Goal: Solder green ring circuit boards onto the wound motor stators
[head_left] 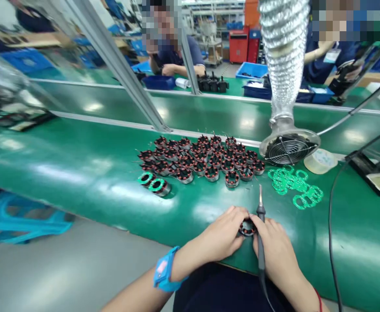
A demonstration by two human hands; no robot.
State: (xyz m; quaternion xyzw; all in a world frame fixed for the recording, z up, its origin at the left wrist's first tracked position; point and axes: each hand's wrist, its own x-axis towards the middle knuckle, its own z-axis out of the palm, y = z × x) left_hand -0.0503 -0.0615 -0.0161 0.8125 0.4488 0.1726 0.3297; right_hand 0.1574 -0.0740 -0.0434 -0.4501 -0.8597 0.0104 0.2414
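My left hand (224, 232) is closed on the left side of a small motor stator (247, 228), a black ring with copper windings, just above the green bench near its front edge. My right hand (276, 245) has its fingertips at the stator's right side. That same hand also holds a soldering iron (261, 242), its tip pointing away from me. Beyond my hands stand many wound stators (186, 161) in a cluster. Two stators (157, 186) at the cluster's front left carry green ring boards. Loose green ring boards (287, 181) lie in a pile to the right.
A fume extraction duct (284, 56) with a grille hangs behind the ring boards. Beside it sits a roll of clear tape (320, 161). A soldering stand (376, 175) and a black cable (331, 216) are at right. Co-workers sit beyond the metal frame (118, 69).
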